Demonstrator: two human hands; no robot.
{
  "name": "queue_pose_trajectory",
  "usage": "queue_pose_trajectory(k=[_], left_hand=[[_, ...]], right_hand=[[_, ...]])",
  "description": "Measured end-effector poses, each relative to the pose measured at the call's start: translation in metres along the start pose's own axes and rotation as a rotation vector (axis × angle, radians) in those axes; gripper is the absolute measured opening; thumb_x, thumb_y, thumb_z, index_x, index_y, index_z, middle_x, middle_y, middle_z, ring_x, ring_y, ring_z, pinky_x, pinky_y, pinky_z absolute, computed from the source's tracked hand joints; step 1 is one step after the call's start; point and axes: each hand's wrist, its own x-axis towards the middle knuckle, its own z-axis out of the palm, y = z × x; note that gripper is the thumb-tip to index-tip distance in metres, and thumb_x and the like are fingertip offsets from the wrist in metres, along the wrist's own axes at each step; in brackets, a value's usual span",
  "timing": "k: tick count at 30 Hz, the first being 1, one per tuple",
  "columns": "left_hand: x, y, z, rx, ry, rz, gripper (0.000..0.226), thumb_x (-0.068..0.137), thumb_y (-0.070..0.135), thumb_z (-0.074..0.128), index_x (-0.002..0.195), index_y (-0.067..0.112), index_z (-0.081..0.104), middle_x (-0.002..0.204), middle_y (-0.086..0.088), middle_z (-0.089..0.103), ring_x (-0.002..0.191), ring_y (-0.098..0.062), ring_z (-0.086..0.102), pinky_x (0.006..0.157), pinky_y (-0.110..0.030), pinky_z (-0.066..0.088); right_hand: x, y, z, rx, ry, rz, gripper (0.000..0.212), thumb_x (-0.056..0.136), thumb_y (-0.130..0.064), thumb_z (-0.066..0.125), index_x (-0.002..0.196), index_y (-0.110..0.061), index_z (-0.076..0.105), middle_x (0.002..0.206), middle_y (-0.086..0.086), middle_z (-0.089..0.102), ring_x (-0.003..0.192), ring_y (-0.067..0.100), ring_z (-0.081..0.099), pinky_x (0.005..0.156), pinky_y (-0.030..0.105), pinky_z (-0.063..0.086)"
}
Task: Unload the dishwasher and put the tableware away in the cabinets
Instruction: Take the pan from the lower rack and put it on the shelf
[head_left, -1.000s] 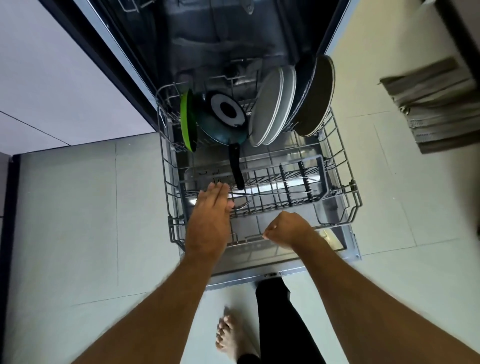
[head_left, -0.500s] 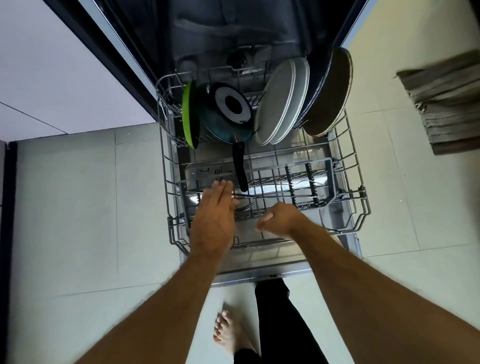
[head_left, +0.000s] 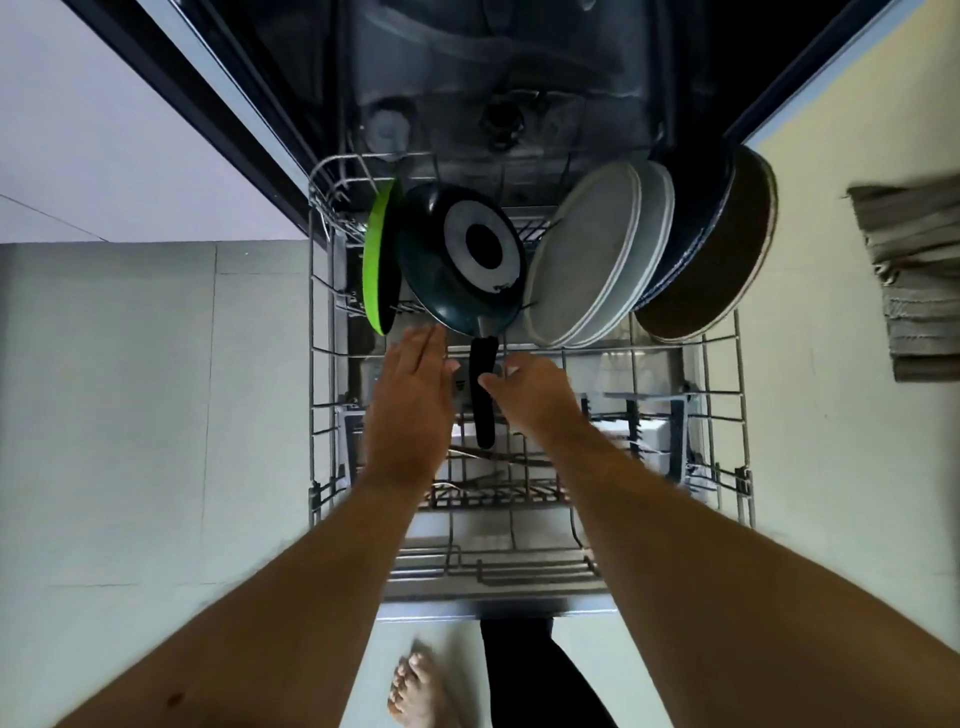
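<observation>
While both hands are reaching over the rack (head_left: 743, 395), I am noting the left hand (head_left: 410, 395) flat and released, the right hand (head_left: 535, 395) loosely curled, grasping nothing, beside the pan handle (head_left: 483, 395). Lifting the pan (head_left: 462, 260) carelessly is risking knocking the leaning plates (head_left: 587, 265).

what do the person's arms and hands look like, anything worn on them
Both forearms are bare with no sleeves in view. The left hand and right hand are bare too: no gloves, rings, watch or bands visible. A small dark mark shows on the left forearm.
</observation>
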Motion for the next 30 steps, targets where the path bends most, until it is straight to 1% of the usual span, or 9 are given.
queue_pose_trajectory(k=[3, 6, 8, 14, 17, 21, 24, 27, 30], left_hand=[[0.011, 0.0, 0.005, 0.02, 0.005, -0.006, 0.043, 0.102, 0.02, 0.045, 0.143, 0.006, 0.046, 0.148, -0.014, 0.046, 0.143, -0.026, 0.034, 0.118, -0.035, 0.023], [0.016, -0.002, 0.009, 0.016, 0.013, -0.036, 0.043, 0.102, 0.018, 0.046, 0.144, 0.006, 0.045, 0.149, -0.013, 0.045, 0.144, -0.026, 0.032, 0.118, -0.037, 0.023], [0.014, -0.006, 0.01, 0.002, 0.013, -0.042, 0.043, 0.104, 0.02, 0.044, 0.145, 0.007, 0.044, 0.15, -0.012, 0.044, 0.145, -0.025, 0.031, 0.118, -0.037, 0.024], [-0.011, -0.029, -0.002, -0.013, -0.01, -0.023, 0.042, 0.103, 0.022, 0.042, 0.14, 0.005, 0.048, 0.145, -0.015, 0.049, 0.14, -0.027, 0.039, 0.11, -0.049, 0.041], [-0.021, -0.032, -0.018, -0.027, 0.005, -0.072, 0.046, 0.105, 0.03, 0.034, 0.144, 0.008, 0.045, 0.147, -0.012, 0.047, 0.141, -0.026, 0.038, 0.108, -0.049, 0.044], [-0.032, -0.02, -0.056, -0.012, 0.031, -0.087, 0.046, 0.103, 0.029, 0.037, 0.145, 0.012, 0.046, 0.147, -0.009, 0.048, 0.139, -0.027, 0.042, 0.103, -0.051, 0.048], [-0.039, -0.005, -0.096, 0.01, 0.071, -0.049, 0.046, 0.103, 0.031, 0.038, 0.145, 0.012, 0.047, 0.147, -0.007, 0.048, 0.139, -0.025, 0.041, 0.112, -0.047, 0.037], [-0.047, 0.018, -0.149, -0.019, 0.113, -0.014, 0.052, 0.102, 0.037, 0.032, 0.145, 0.013, 0.046, 0.149, -0.005, 0.046, 0.142, -0.018, 0.032, 0.114, -0.03, 0.021], [-0.054, 0.036, -0.202, 0.012, 0.158, 0.043, 0.051, 0.104, 0.037, 0.031, 0.147, 0.014, 0.043, 0.151, -0.006, 0.044, 0.145, -0.019, 0.03, 0.116, -0.028, 0.02]], right_hand=[[0.013, -0.01, 0.004, -0.064, -0.023, -0.028, 0.038, 0.094, -0.043, 0.061, 0.112, -0.011, 0.068, 0.098, 0.005, 0.07, 0.089, 0.019, 0.066, 0.069, 0.022, 0.042], [0.025, -0.015, 0.014, -0.021, -0.025, -0.009, 0.037, 0.093, -0.047, 0.061, 0.105, -0.013, 0.069, 0.087, 0.002, 0.067, 0.079, 0.017, 0.063, 0.057, 0.022, 0.039], [0.03, -0.018, 0.021, 0.027, -0.02, 0.041, 0.038, 0.092, -0.048, 0.062, 0.104, -0.013, 0.067, 0.089, 0.002, 0.067, 0.08, 0.018, 0.062, 0.061, 0.025, 0.041], [0.024, -0.034, 0.038, 0.265, 0.084, 0.148, 0.034, 0.1, -0.03, 0.05, 0.12, -0.003, 0.049, 0.092, 0.008, 0.064, 0.067, 0.016, 0.059, 0.044, 0.018, 0.036], [0.003, -0.042, 0.03, 0.304, 0.137, 0.093, 0.025, 0.101, -0.026, 0.049, 0.111, -0.004, 0.049, 0.076, 0.001, 0.057, 0.06, 0.012, 0.055, 0.037, 0.011, 0.034], [-0.03, -0.051, 0.013, 0.375, 0.166, 0.117, 0.03, 0.097, -0.031, 0.052, 0.112, -0.005, 0.049, 0.085, 0.007, 0.06, 0.073, 0.025, 0.064, 0.056, 0.031, 0.056], [-0.065, -0.062, -0.006, 0.44, 0.177, 0.185, 0.033, 0.095, -0.033, 0.055, 0.117, -0.008, 0.05, 0.094, 0.009, 0.062, 0.081, 0.027, 0.067, 0.068, 0.044, 0.061], [-0.113, -0.073, -0.029, 0.378, 0.197, 0.155, 0.026, 0.098, -0.034, 0.054, 0.107, -0.01, 0.05, 0.085, 0.005, 0.061, 0.066, 0.016, 0.062, 0.048, 0.021, 0.052], [-0.16, -0.086, -0.053, 0.283, 0.208, 0.063, 0.029, 0.095, -0.031, 0.059, 0.109, -0.006, 0.055, 0.084, 0.005, 0.063, 0.067, 0.018, 0.062, 0.055, 0.028, 0.053]])
